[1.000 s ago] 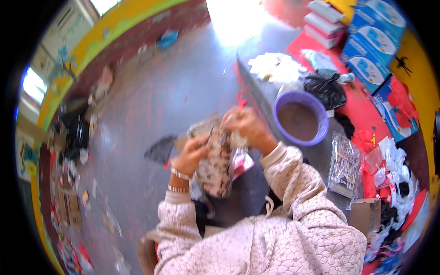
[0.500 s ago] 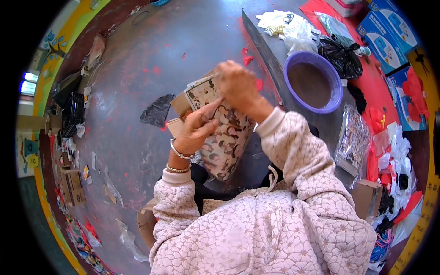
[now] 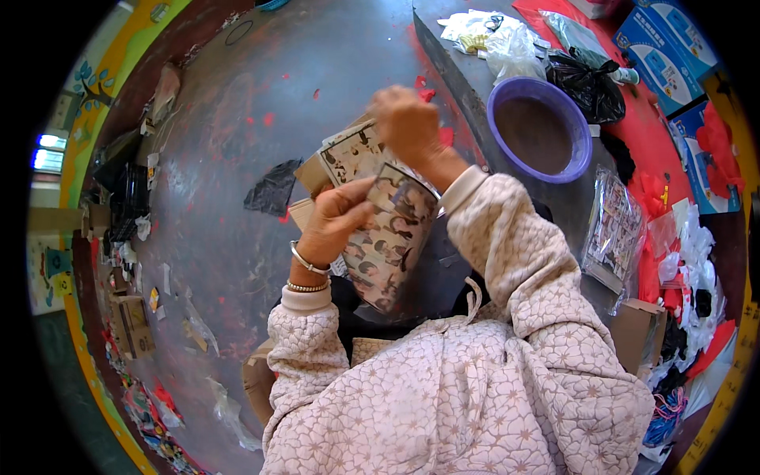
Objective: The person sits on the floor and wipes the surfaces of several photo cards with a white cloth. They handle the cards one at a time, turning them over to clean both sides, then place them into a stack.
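My left hand pinches the upper edge of a printed sheet covered in small dark-haired figures. The sheet slopes down toward my lap, its upper edge lifted and slightly curled. Beyond it lies a stack of similar printed sheets, with cardboard showing at its left side. My right hand is raised above the stack's far right corner, apart from the left hand. Its fingers are curled closed and a little blurred, so anything inside them is hidden.
A purple basin of murky water stands at right. Behind it is a tied black plastic bag. A clear-wrapped pack of printed sheets lies nearer me. A black plastic scrap is on the floor; cardboard boxes line the left wall.
The sheet's upper edge has come up and curled at my left hand. My right hand has drawn slightly away and farther up from the left hand.
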`<action>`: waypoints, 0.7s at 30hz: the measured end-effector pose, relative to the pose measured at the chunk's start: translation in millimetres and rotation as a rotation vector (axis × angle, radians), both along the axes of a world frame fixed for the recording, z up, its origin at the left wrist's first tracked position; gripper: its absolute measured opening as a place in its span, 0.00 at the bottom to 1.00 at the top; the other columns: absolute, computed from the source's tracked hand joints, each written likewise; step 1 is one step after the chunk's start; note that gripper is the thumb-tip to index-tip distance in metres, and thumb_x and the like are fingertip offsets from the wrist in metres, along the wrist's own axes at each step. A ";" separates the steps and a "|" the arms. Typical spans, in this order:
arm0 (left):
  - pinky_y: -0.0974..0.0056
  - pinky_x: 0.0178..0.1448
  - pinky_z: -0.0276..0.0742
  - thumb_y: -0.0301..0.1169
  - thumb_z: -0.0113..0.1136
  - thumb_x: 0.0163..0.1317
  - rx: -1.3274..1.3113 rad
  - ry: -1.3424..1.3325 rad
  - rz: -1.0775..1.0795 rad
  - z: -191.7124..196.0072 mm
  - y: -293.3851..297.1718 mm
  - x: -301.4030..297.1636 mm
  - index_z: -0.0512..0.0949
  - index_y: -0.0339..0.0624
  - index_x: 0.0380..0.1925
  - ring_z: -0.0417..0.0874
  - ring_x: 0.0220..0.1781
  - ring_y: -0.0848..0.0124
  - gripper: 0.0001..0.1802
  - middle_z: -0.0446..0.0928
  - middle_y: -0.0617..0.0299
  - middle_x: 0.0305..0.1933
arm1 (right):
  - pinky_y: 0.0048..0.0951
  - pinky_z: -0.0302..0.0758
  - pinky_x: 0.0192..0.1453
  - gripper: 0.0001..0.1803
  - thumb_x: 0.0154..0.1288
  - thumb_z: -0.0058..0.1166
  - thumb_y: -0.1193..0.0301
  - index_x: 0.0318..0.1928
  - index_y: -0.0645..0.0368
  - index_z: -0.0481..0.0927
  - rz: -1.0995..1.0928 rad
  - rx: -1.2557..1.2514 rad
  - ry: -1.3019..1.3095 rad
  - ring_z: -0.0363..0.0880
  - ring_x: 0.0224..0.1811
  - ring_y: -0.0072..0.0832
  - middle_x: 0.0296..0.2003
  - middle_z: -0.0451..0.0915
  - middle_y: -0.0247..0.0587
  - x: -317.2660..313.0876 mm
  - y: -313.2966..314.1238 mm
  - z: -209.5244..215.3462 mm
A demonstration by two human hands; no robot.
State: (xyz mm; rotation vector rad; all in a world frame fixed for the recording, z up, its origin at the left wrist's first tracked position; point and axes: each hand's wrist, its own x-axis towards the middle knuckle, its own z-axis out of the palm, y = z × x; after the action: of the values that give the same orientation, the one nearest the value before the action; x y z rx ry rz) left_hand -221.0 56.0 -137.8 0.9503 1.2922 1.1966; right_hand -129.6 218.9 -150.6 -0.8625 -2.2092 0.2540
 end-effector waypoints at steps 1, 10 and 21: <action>0.74 0.40 0.74 0.27 0.50 0.60 0.024 -0.082 0.083 -8.6 -1.7 -9.8 0.67 0.30 0.51 0.77 0.39 0.78 0.19 0.75 0.59 0.43 | 0.34 0.73 0.30 0.05 0.55 0.48 0.70 0.32 0.56 0.75 -0.105 -0.023 0.062 0.75 0.26 0.39 0.26 0.75 0.43 3.5 12.4 2.9; 0.62 0.53 0.71 0.39 0.36 0.67 0.171 -0.693 0.391 -7.3 7.6 -19.7 0.66 0.38 0.51 0.73 0.50 0.69 0.20 0.72 0.58 0.49 | 0.21 0.61 0.18 0.15 0.61 0.49 0.64 0.23 0.61 0.75 0.004 -0.903 0.849 0.63 0.15 0.14 0.16 0.71 0.29 50.3 39.0 31.0; 0.54 0.52 0.71 0.33 0.38 0.64 -0.122 -0.852 1.053 -224.6 -31.9 15.5 0.68 0.35 0.45 0.75 0.46 0.60 0.15 0.72 0.54 0.45 | 0.32 0.69 0.29 0.13 0.57 0.50 0.66 0.23 0.63 0.75 -0.093 -0.706 0.550 0.74 0.22 0.33 0.20 0.76 0.43 -4.7 22.0 -43.7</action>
State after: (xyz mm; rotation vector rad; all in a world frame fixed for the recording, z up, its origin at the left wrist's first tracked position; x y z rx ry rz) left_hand -205.5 24.2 -362.4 -0.4595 1.0901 1.9653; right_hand -134.4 240.9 -194.3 -1.0893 -1.5528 1.1256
